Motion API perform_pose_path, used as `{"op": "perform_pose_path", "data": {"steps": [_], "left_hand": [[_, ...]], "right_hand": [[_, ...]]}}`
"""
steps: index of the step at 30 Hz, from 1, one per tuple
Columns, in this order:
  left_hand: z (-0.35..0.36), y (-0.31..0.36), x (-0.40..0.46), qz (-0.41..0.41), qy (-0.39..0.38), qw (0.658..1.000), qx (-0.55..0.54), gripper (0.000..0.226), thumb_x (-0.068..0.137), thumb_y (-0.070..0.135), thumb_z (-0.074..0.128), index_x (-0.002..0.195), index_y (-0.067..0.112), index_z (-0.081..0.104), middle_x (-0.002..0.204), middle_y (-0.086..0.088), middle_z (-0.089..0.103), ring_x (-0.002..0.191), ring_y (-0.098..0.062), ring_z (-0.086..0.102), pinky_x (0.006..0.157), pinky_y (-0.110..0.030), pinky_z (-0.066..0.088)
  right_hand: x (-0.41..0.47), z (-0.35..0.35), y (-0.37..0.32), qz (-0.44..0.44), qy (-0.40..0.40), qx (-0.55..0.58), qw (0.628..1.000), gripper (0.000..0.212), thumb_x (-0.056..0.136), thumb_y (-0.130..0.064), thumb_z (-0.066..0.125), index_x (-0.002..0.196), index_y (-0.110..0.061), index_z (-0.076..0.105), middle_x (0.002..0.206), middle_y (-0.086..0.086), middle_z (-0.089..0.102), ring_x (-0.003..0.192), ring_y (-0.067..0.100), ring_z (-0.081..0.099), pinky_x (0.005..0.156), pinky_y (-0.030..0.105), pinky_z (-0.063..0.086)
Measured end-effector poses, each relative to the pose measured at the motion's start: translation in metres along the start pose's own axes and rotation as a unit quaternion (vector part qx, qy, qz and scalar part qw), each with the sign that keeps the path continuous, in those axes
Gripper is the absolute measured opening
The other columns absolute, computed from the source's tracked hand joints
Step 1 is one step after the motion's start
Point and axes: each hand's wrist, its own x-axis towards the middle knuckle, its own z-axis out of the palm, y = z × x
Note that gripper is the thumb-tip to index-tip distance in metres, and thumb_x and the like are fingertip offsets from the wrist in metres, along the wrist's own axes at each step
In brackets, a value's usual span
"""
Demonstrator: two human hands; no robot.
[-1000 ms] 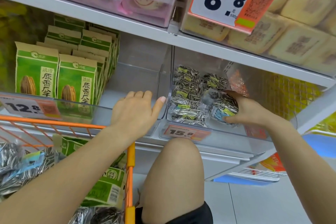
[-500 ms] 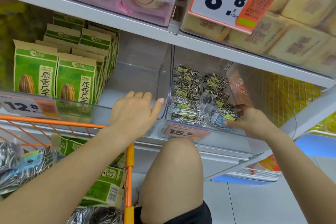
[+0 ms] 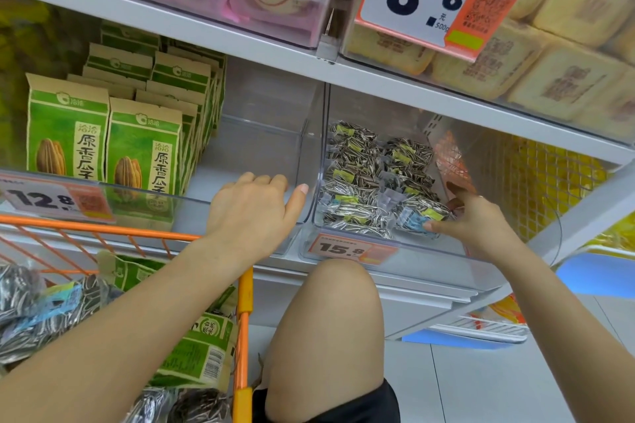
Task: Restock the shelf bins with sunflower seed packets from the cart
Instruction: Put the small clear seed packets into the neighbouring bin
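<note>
Packets of striped sunflower seeds (image 3: 374, 182), in clear crinkly film with small yellow and blue labels, lie heaped in the right-hand clear shelf bin (image 3: 405, 244), above a price tag reading 15.8 (image 3: 343, 248). The right hand (image 3: 477, 220) reaches into that bin from the right, thumb and fingertips pinching the front-right packet (image 3: 421, 215) at its near edge. The left hand (image 3: 252, 208) rests over the front rim of the neighbouring bin (image 3: 261, 134), fingers curled over the clear wall and holding no packet. That bin holds upright green paper seed cartons (image 3: 144, 148) on its left and is bare on its right. More striped packets (image 3: 31, 306) and green bags (image 3: 196, 350) sit in the orange wire cart (image 3: 242, 285) at lower left. The film packets look light, soft and loosely filled, so they probably sag and shift when lifted, and the glossy wrap may slide on its neighbours. A pinch on the sealed end or a grasp across the middle seems surest; squeezing hard could crack seeds or split a seam.
</note>
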Motion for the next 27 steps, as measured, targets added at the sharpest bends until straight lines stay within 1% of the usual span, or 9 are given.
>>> {"op": "perform_pose_path", "data": {"steps": [5,9,11,13,16,18,20,23,27], "left_hand": [[0.003,-0.001,0.001,0.003,0.009,1.0,0.011,0.055,0.092,0.045,0.026,0.073,0.013,0.067,0.064,-0.007,0.066,0.065,-0.03,0.06,0.05,-0.027,0.034],[0.003,0.0,0.001,0.008,0.021,1.0,0.011,0.054,0.091,0.044,0.026,0.072,0.013,0.066,0.061,-0.007,0.065,0.063,-0.03,0.059,0.051,-0.026,0.028],[0.002,0.0,0.001,0.007,0.023,1.0,0.008,0.055,0.09,0.044,0.024,0.072,0.013,0.066,0.061,-0.006,0.065,0.064,-0.03,0.059,0.051,-0.026,0.028],[0.002,0.0,0.0,0.007,0.025,1.0,0.007,0.056,0.09,0.044,0.023,0.072,0.014,0.066,0.061,-0.006,0.065,0.064,-0.03,0.059,0.051,-0.026,0.027],[0.002,0.0,0.0,0.01,0.027,1.0,0.009,0.055,0.089,0.043,0.023,0.069,0.014,0.065,0.058,-0.006,0.064,0.062,-0.03,0.058,0.05,-0.025,0.026],[0.001,0.0,0.0,0.012,0.031,0.999,0.009,0.054,0.089,0.042,0.025,0.066,0.014,0.064,0.056,-0.006,0.063,0.06,-0.03,0.058,0.05,-0.025,0.025],[0.001,0.0,-0.001,0.016,0.032,0.999,0.009,0.053,0.089,0.042,0.025,0.063,0.014,0.061,0.054,-0.007,0.061,0.058,-0.03,0.056,0.05,-0.025,0.024],[0.003,-0.002,-0.001,0.02,0.038,0.999,0.005,0.053,0.089,0.042,0.023,0.061,0.014,0.058,0.054,-0.007,0.059,0.059,-0.031,0.056,0.051,-0.026,0.024],[0.004,-0.003,-0.001,0.03,0.051,0.998,-0.005,0.052,0.089,0.043,0.019,0.06,0.015,0.052,0.054,-0.008,0.059,0.06,-0.031,0.055,0.051,-0.027,0.024]], "right_hand": [[0.003,0.003,-0.007,-0.009,-0.009,-0.01,1.0,0.089,0.071,-0.04,0.081,0.144,-0.013,0.039,0.133,0.014,0.056,0.12,0.029,0.053,0.095,0.034,0.043],[0.005,0.01,-0.014,-0.019,-0.012,-0.064,0.998,0.071,0.072,-0.045,0.078,0.13,-0.014,0.052,0.104,0.01,0.062,0.095,0.026,0.056,0.071,0.028,0.04],[0.007,0.012,-0.016,-0.002,-0.013,-0.073,0.997,0.066,0.071,-0.051,0.077,0.121,-0.014,0.055,0.094,0.006,0.059,0.086,0.025,0.054,0.067,0.028,0.036],[0.009,0.014,-0.014,0.032,-0.019,-0.069,0.997,0.068,0.068,-0.057,0.076,0.115,-0.013,0.055,0.098,0.007,0.062,0.089,0.027,0.058,0.069,0.03,0.044],[0.011,0.014,-0.011,0.089,-0.041,0.022,0.995,0.069,0.061,-0.054,0.083,0.103,-0.007,0.055,0.092,0.011,0.065,0.084,0.029,0.065,0.076,0.045,0.056],[0.011,0.012,-0.01,0.12,-0.071,0.1,0.985,0.058,0.064,-0.041,0.085,0.097,-0.005,0.053,0.086,0.005,0.06,0.087,0.029,0.067,0.08,0.046,0.057],[0.013,0.01,-0.009,0.124,-0.088,0.115,0.982,0.062,0.065,-0.038,0.086,0.108,-0.005,0.056,0.095,0.001,0.062,0.098,0.027,0.065,0.088,0.04,0.054],[0.012,0.01,-0.01,0.099,-0.067,0.089,0.989,0.078,0.065,-0.042,0.085,0.128,-0.008,0.053,0.128,0.006,0.058,0.118,0.024,0.054,0.088,0.027,0.041],[0.012,0.012,-0.009,0.083,-0.072,0.093,0.99,0.082,0.068,-0.043,0.082,0.134,-0.008,0.048,0.136,0.006,0.053,0.123,0.024,0.05,0.095,0.029,0.039]]}}
